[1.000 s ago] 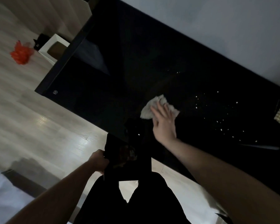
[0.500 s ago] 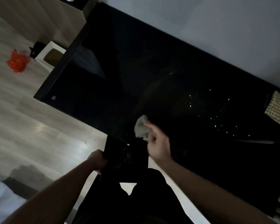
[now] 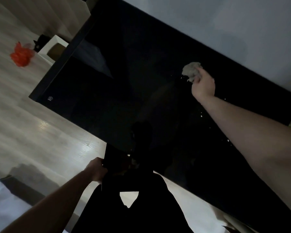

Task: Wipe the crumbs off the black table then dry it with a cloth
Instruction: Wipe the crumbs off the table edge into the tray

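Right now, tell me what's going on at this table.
A person is wiping crumbs off the black table. The right hand grips a balled-up cloth at the table's far side, near the wall. The left hand holds a dark flat tray-like thing at the near edge, apparently to catch crumbs. A few pale crumbs remain beside the right forearm, so wiping isn't finished.

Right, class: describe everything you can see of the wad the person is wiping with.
The wad is pale grey-white, crumpled into a ball, soft like cloth or paper. The right hand grips it from behind, near the black table's far edge by the wall. A few crumbs lie beside it.
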Tool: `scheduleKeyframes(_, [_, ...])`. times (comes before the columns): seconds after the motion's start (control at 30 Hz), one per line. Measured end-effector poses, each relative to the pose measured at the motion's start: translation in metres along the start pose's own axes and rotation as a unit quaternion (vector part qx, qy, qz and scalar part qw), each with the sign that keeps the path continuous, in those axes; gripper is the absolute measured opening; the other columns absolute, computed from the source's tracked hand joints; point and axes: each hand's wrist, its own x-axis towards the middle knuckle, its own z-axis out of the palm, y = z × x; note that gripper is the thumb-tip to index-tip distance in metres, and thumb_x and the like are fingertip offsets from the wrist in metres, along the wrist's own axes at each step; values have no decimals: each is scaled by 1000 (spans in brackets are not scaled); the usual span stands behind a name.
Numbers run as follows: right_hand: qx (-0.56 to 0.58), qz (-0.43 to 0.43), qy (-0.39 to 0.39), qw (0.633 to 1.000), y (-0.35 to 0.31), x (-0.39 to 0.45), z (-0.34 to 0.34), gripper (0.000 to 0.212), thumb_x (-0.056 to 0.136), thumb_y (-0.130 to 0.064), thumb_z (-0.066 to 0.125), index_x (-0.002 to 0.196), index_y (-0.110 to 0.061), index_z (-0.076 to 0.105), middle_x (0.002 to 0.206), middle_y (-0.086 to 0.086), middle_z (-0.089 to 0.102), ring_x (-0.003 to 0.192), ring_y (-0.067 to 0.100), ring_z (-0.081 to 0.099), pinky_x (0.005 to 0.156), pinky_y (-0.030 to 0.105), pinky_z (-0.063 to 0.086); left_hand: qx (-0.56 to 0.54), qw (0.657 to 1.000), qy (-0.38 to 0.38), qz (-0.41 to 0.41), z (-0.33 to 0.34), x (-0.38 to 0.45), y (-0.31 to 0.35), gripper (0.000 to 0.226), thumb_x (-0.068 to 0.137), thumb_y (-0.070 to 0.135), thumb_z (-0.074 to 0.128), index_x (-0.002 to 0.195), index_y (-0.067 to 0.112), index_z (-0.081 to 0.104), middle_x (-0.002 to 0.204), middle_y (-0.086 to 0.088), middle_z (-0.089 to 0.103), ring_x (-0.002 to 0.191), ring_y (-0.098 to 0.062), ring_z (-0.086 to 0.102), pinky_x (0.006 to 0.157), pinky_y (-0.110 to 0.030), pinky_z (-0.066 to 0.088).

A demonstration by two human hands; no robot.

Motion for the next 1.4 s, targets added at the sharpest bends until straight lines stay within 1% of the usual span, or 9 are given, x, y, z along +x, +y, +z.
scheduleKeyframes(0.13, [-156, -17, -73, 985, -7, 32, 27, 54, 105, -25, 43, 158, -34, 39, 170, -2, 29, 152, 35, 32, 126, 53, 22, -31, 999, 16, -21, -2, 3, -1, 31, 77, 4, 52, 97, 9, 76, 77, -13, 77, 63, -29, 77, 61, -40, 66])
scheduleKeyframes(0.23, [-209, -55, -87, 973, -11, 21, 48, 62, 103, -23, 46, 162, -30, 29, 174, -2, 13, 159, 37, 13, 128, 55, 9, -54, 998, 20, -35, -4, 3, 0, 30, 81, -6, 49, 98, 3, 71, 68, -11, 72, 46, -22, 71, 44, -29, 57])
scheduleKeyframes(0.5, [-144, -285, -140, 937, -17, -133, 97, 55, 99, -17, 53, 153, -28, 49, 167, -4, 36, 155, 27, 30, 125, 51, 24, -32, 999, 10, -37, -4, -1, -6, 28, 70, 1, 49, 87, 8, 71, 65, -10, 70, 57, -29, 74, 57, -43, 66])
scheduleKeyframes(0.63, [-82, -348, -240, 902, -9, -234, 112, 60, 91, -6, 52, 148, -24, 57, 164, -3, 42, 153, 25, 35, 125, 48, 26, -33, 999, 11, -39, 3, -4, -10, 35, 71, 3, 49, 93, 7, 75, 75, -15, 76, 64, -32, 78, 63, -47, 67])
scheduleKeyframes(0.73, [-23, -357, -315, 879, 1, -291, 108, 62, 84, -10, 37, 136, -22, 68, 157, -3, 53, 148, 21, 46, 123, 42, 31, -51, 998, 18, -40, 11, -8, -13, 30, 75, -2, 49, 88, 9, 74, 75, -18, 75, 63, -38, 78, 59, -51, 66])
scheduleKeyframes(0.87, [57, -257, -333, 905, 1, -315, 78, 57, 91, -18, 36, 134, -35, 69, 150, -18, 57, 139, 1, 52, 115, 24, 42, -30, 999, 21, -23, 21, -18, -10, 24, 75, -2, 50, 75, 13, 69, 67, -13, 70, 72, -38, 78, 64, -52, 66])
scheduleKeyframes(1.07, [134, -160, -186, 960, 33, -262, 15, 62, 90, 12, 51, 135, -26, 68, 145, -15, 61, 135, -5, 53, 113, 20, 44, -29, 999, 0, -20, 32, -12, -5, 38, 76, -1, 50, 104, 6, 75, 79, -18, 77, 66, -36, 78, 61, -48, 66])
scheduleKeyframes(1.27, [40, -63, 9, 997, 76, -147, -49, 56, 95, 8, 49, 139, -22, 65, 150, -2, 59, 140, 13, 52, 108, -2, 24, -48, 999, 1, -19, 42, -12, 2, 39, 79, -6, 49, 111, 0, 70, 89, -21, 74, 64, -38, 78, 58, -50, 66])
scheduleKeyframes(1.4, [-21, 10, 12, 1000, 108, -93, -57, 55, 99, -4, 49, 149, -28, 55, 161, -3, 46, 150, 19, 40, 124, 25, 26, -35, 999, -3, -17, 48, -12, 5, 40, 79, -6, 52, 115, -2, 69, 86, -19, 72, 65, -40, 77, 58, -52, 65])
